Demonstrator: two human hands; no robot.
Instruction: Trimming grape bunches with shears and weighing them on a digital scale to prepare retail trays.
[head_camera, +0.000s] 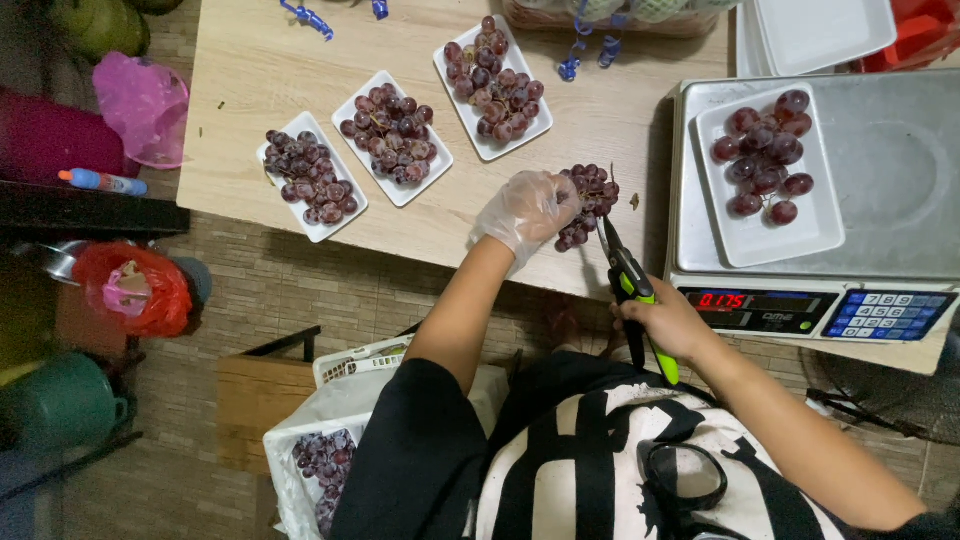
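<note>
A pale wooden bench (250, 60) stands over a brick-patterned floor, seen from above. Near its front edge lies a bunch of red grapes (590, 200), held down at its left side by the left hand (527, 210), which wears a thin clear glove and curls its fingers over the fruit. The right hand (672, 322), bare, is wrapped around the green and black handles of a pair of shears (628, 285); the dark blades point up at the bottom of the bunch, and whether they touch a stem cannot be told.

Just right of the bunch, at the right end of the bench, sits a metal scale (890, 170) with a lit red display, bearing a white tray (810, 230) with a small cluster of grapes. Farther back on the bench, three more white trays of grapes (395, 135) lie in a slanting row toward the far left corner. Blue ribbon (308, 18) curls at the far edge.

Below the bench, by the person's left arm, a white crate (345, 365) lined with plastic holds loose grapes. A red bag (135, 290) sits on the floor to the left.
</note>
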